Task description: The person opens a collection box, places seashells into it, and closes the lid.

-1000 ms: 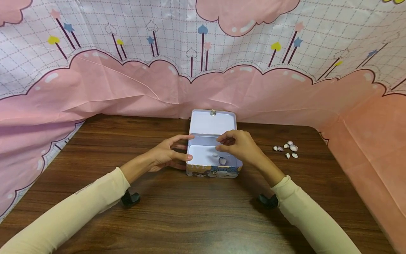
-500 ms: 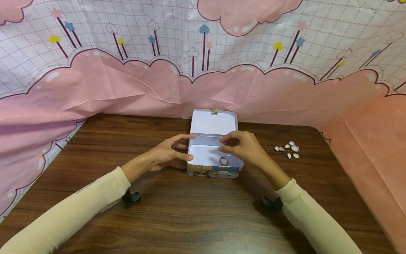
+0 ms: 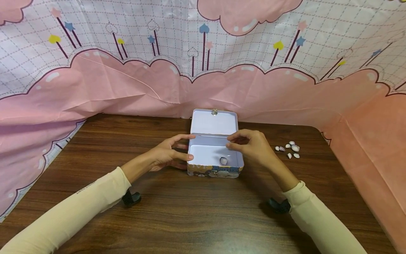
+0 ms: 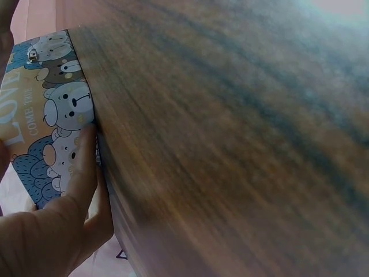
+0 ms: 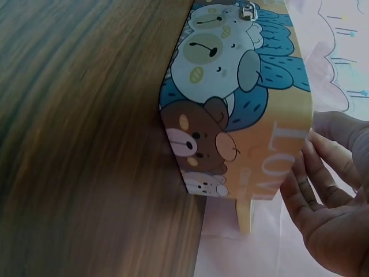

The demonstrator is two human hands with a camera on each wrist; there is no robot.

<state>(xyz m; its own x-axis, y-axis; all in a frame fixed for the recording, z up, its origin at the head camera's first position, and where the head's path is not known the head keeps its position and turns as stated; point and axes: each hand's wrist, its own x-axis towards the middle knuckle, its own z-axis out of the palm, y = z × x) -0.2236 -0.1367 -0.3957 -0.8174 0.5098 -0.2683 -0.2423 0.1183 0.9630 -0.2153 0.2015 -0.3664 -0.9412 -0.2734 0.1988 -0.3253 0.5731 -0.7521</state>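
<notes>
A small tin box (image 3: 196, 155) with its lid (image 3: 214, 121) raised stands near the table's back edge. Printed bears and lettering cover its outside. On its white floor lies a shell (image 3: 223, 161). My left hand (image 3: 166, 153) rests against the box's left side, thumb at the front rim and forefinger farther back; the left wrist view shows its fingers (image 4: 83, 173) lying straight along the printed wall. My right hand (image 3: 252, 146) hovers over the box's right part, fingers loosely bent and thumb apart from them. Nothing shows between its fingertips in the right wrist view (image 5: 334, 179).
Several small shells (image 3: 295, 148) lie in a loose group on the table to the right of the box. A pink and white patterned cloth (image 3: 133, 88) hangs behind the brown wooden table (image 3: 196, 218). Dark straps (image 3: 131, 198) sit at both wrists.
My right hand has moved rightward over the box, thumb and fingers a little farther apart. A small pale blur beneath it one second ago is gone. My left hand stays put against the box.
</notes>
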